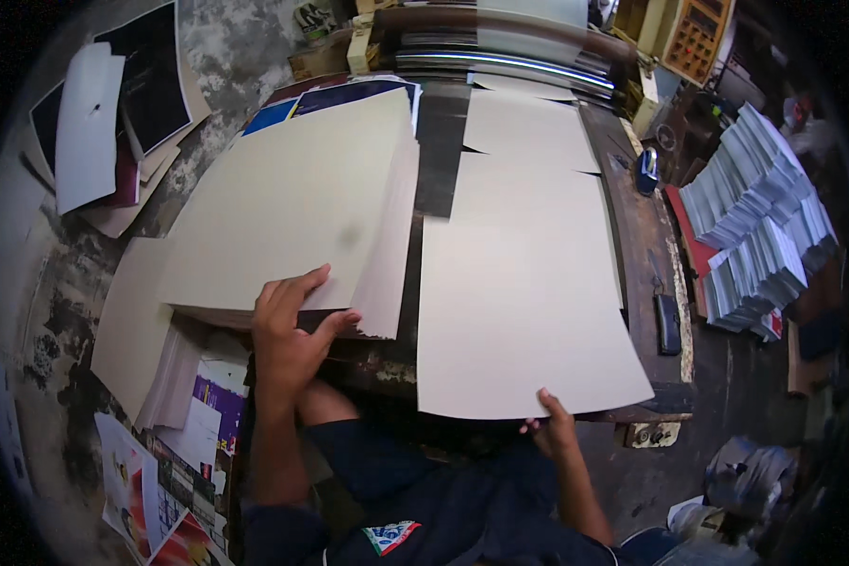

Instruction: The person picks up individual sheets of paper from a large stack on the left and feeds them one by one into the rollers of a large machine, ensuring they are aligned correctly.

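Observation:
A thick stack of large cream cardboard sheets point(274, 208) stands left of the middle. My left hand point(290, 325) rests on its near edge, fingers on the top sheet and thumb stretched apart along the edge. To the right, a single cream cardboard sheet point(524, 302) lies lengthwise on the dark worktable point(643, 274), its near end reaching the table's front edge. My right hand point(554, 424) pinches that near edge, thumb on top and fingers beneath. Beyond it more cream sheets point(528, 127) run in an overlapping row toward the rollers point(509, 71) of a machine.
Bundled white paper stacks point(755, 222) stand on the right. On the table's right side are a small blue-black tool point(647, 172) and a dark oblong case point(668, 324). Printed sheets point(151, 481) lie lower left; black and white sheets point(90, 123) lie upper left.

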The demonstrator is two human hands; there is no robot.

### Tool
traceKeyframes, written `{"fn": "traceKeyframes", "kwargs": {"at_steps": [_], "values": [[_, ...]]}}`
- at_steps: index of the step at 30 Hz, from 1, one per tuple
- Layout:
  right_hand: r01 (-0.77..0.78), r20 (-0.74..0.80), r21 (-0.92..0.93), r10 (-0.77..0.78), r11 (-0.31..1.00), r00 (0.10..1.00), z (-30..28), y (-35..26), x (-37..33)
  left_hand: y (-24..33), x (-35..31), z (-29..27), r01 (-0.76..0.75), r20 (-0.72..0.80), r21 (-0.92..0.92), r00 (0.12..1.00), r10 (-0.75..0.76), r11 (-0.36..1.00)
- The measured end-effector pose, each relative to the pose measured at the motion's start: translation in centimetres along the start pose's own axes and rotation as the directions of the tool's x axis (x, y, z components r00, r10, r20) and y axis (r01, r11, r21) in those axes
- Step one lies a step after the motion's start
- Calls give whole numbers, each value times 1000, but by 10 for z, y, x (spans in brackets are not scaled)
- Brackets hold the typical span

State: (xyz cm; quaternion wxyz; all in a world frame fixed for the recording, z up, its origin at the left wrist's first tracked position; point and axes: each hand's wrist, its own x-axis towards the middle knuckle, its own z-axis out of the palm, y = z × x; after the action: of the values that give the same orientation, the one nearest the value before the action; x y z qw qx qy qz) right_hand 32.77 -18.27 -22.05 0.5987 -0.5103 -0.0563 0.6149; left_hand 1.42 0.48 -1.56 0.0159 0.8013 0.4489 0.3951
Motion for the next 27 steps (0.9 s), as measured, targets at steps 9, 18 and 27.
{"fn": "traceKeyframes", "kwargs": {"at_steps": [9, 18, 27], "values": [[-96, -135, -8, 94, 995, 986, -12, 47, -19, -11, 11, 0, 299, 108, -198, 953, -282, 933], [-153, -134, -22, 149, 988, 980, -10, 59, -24, -39, 31, 7, 511, 167, -395, 857, -488, 763], [-126, 51, -45, 129, 991, 990, -5, 54, -27, -3, 32, -17, 287, -203, -246, 919, -339, 926]]}}
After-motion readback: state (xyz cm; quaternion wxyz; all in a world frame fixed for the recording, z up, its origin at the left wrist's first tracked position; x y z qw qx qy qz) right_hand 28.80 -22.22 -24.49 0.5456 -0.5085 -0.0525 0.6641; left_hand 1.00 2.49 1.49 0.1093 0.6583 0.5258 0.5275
